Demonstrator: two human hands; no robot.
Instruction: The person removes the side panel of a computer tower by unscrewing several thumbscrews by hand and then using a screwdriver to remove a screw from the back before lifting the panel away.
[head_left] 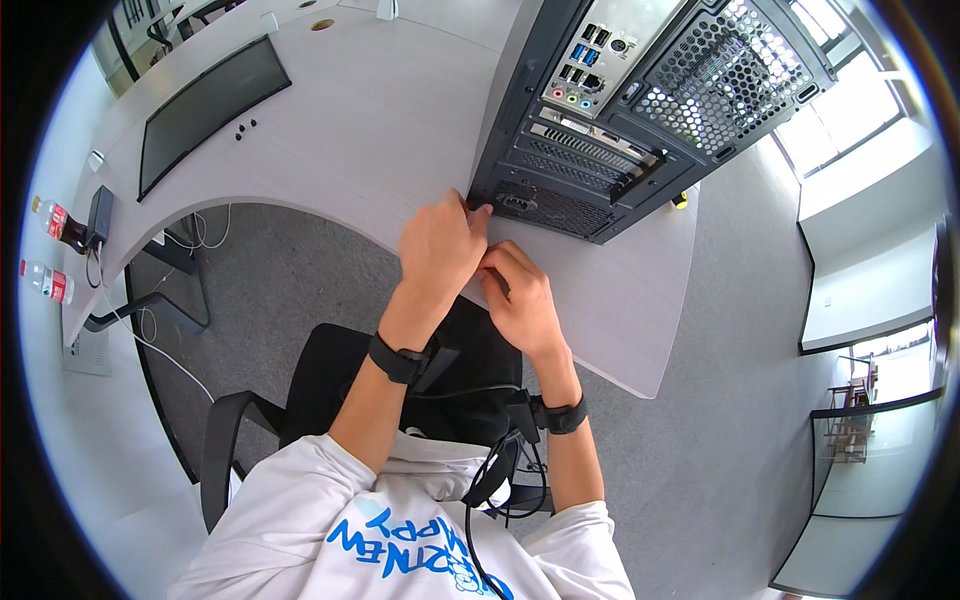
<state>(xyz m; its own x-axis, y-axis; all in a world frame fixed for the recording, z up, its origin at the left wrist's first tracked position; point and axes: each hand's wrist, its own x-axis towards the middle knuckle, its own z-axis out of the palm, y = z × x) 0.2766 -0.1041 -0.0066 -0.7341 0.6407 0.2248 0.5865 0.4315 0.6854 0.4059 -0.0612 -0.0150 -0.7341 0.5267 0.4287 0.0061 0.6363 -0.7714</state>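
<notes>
A black desktop computer case [590, 180] stands on the pale desk [350, 130], its back with ports, vents and slot covers toward me. My left hand [440, 240] is at the case's lower left corner, its fingers bent and the thumb tip close to the case edge. Just below and to the right is my right hand [520, 305], thumb and fingertips drawn together near the desk's front edge. Whatever either hand pinches is too small or hidden to make out. Both wrists carry black straps, and a black cable hangs by the right one.
A dark flat panel with a black rim [215, 115] lies at the left of the desk, several small black pieces [240, 134] beside it. Two bottles, one with dark drink [62, 224], stand far left near a black box [100, 215]. A black chair [240, 410] is beneath me.
</notes>
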